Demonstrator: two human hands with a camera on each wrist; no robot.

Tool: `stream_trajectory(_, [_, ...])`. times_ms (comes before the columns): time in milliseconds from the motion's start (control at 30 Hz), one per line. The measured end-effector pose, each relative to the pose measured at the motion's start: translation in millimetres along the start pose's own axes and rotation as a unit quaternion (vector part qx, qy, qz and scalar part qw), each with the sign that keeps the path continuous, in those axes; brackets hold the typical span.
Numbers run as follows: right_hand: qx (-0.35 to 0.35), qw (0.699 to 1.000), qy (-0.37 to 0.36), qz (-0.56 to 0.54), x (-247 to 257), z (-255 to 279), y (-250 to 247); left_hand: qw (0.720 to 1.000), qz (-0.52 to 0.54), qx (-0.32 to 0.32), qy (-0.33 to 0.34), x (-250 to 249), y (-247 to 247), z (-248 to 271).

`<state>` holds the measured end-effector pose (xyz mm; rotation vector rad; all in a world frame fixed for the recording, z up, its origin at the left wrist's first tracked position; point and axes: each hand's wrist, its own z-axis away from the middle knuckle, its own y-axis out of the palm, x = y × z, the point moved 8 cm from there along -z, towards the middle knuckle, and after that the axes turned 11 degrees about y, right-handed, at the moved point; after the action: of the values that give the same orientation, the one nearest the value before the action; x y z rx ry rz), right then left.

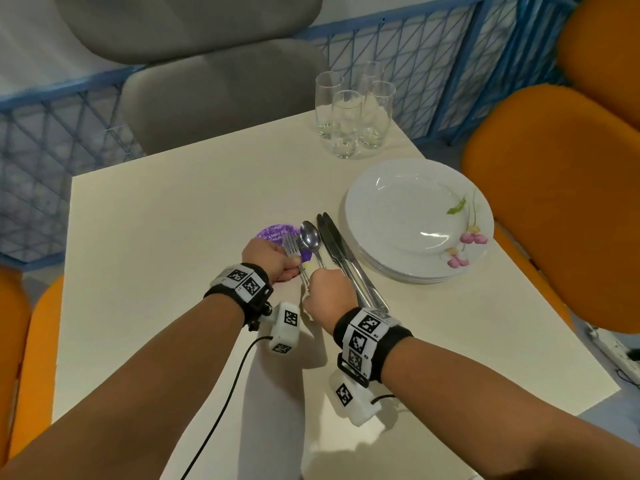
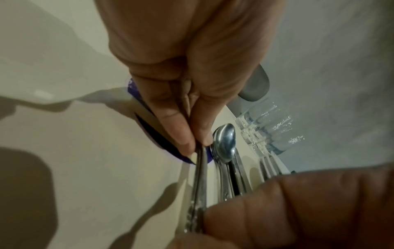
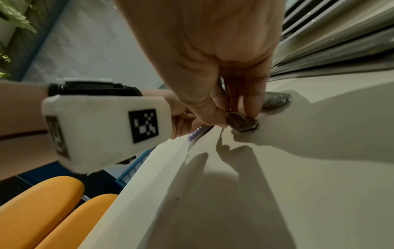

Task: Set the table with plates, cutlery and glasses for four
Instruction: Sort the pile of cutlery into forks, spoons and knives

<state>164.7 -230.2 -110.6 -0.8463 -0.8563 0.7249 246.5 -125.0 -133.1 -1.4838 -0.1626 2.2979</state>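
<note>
A bundle of forks (image 1: pixel 291 250) lies over a purple round mat (image 1: pixel 273 233) near the table's middle. My left hand (image 1: pixel 289 268) pinches the forks (image 2: pixel 200 170) at the neck between thumb and finger. My right hand (image 1: pixel 313 284) pinches the forks' handle ends (image 3: pixel 242 122). Stacked spoons (image 1: pixel 310 237) and dark-bladed knives (image 1: pixel 337 245) lie just right of the forks. A stack of white flowered plates (image 1: pixel 419 220) sits to the right. Several clear glasses (image 1: pixel 353 112) stand together at the far right corner.
The cream table (image 1: pixel 166 237) has a grey chair (image 1: pixel 214 98) behind it and orange chairs (image 1: pixel 554 202) to the right and at the near left. A blue mesh railing (image 1: pixel 52 150) runs behind. A black cable (image 1: pixel 221 410) trails from my left wrist.
</note>
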Motion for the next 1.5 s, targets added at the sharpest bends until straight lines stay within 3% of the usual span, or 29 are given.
stream_trajectory(433, [-0.007, 0.996, -0.043, 0.071, 13.0, 2.2, -0.4, 0.997, -0.073, -0.024, 0.009, -6.1, -8.1, -1.9])
stream_trajectory(1500, [-0.006, 0.998, -0.025, 0.065, 12.1, 3.5, 1.5, 0.995, -0.096, -0.03, 0.021, -11.9, -8.7, -0.5])
